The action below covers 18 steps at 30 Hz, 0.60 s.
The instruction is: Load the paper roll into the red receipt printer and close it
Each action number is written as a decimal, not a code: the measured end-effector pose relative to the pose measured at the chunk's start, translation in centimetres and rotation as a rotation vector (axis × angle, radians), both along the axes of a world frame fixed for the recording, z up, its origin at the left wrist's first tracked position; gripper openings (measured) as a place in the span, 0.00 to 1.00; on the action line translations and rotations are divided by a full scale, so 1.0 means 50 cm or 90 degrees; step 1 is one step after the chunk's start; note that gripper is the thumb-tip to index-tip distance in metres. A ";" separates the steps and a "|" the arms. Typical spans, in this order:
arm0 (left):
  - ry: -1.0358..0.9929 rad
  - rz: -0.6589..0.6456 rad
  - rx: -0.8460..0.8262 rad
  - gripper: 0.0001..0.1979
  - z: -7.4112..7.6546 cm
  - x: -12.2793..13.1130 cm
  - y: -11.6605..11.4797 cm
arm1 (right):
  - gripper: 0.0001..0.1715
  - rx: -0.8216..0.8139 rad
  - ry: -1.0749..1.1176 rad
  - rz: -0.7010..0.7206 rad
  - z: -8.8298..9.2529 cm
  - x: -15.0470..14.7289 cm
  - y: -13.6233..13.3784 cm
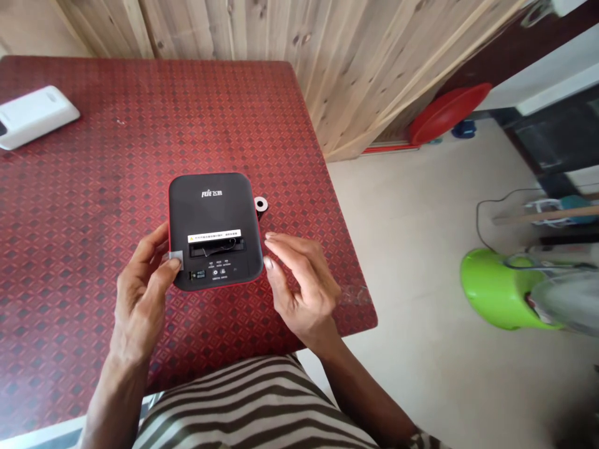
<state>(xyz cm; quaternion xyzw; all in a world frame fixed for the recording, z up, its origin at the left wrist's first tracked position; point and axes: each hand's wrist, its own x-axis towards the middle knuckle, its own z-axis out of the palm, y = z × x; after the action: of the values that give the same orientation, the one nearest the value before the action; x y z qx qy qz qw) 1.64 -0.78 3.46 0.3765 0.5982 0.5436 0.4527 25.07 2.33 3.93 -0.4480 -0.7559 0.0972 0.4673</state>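
A small black printer (213,218) with red edging and a white label above its paper slot lies on the red patterned table (93,218). My left hand (140,293) rests against the printer's left side, thumb on a small grey tab there, fingers curled along the edge. At the printer's right front corner my right hand (302,284) hovers with fingers spread and slightly bent, holding nothing. A small white ring-shaped part (260,204) lies on the table by the printer's right edge.
A white flat device (35,115) lies at the table's far left. A wooden plank wall stands behind the table. On the floor to the right are a red basin (444,112), a green plastic object (500,290) and cables.
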 end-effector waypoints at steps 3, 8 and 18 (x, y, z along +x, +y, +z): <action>0.005 -0.009 -0.014 0.24 0.008 -0.001 0.005 | 0.22 0.008 0.002 -0.004 -0.002 0.002 0.008; -0.015 0.028 -0.033 0.22 0.017 0.013 0.016 | 0.21 0.032 0.013 -0.005 -0.001 0.004 0.019; 0.017 0.027 -0.058 0.21 0.026 0.024 0.020 | 0.20 0.043 0.016 0.015 -0.001 -0.012 0.030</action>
<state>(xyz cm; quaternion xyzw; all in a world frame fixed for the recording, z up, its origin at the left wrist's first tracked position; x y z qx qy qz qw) 2.81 0.25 4.74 0.3501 0.6358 0.5202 0.4501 24.47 3.81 3.85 -0.4220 -0.7580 0.0830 0.4904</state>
